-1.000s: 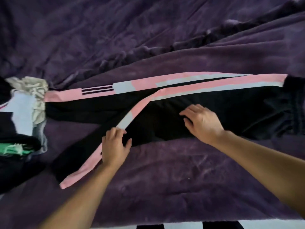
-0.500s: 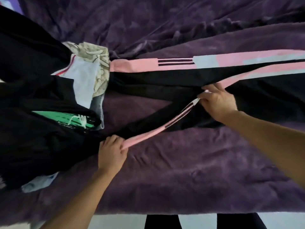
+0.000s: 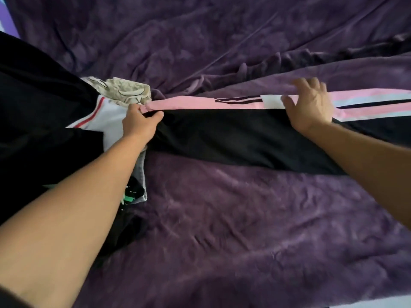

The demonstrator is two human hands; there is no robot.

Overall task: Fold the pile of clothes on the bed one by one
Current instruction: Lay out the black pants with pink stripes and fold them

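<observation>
Under both hands, a pair of black track pants [image 3: 233, 138] lies flat and stretched lengthwise on the purple blanket [image 3: 244, 230]. Its pink side stripe [image 3: 189, 104] runs along the edge farthest from the person. The left hand [image 3: 140, 123] grips the cuff end of the pants, with fingers and thumb curled round the end of the pink stripe. The right hand [image 3: 311, 107] lies palm down on the stripe, well apart from the left hand, just past the three short black bars and the white block printed there. Its fingers are spread and bent at the tips, and the thumb is held out toward the left hand; whether it pinches the cloth or only presses it cannot be determined. Directly behind and outside the left hand sits the pile of clothes [image 3: 40, 103]: black garments, a white garment with a red line [image 3: 106, 121] and a beige patterned piece [image 3: 124, 91] touching the cuff. A green print [image 3: 129, 197] shows beside the left forearm.
</observation>
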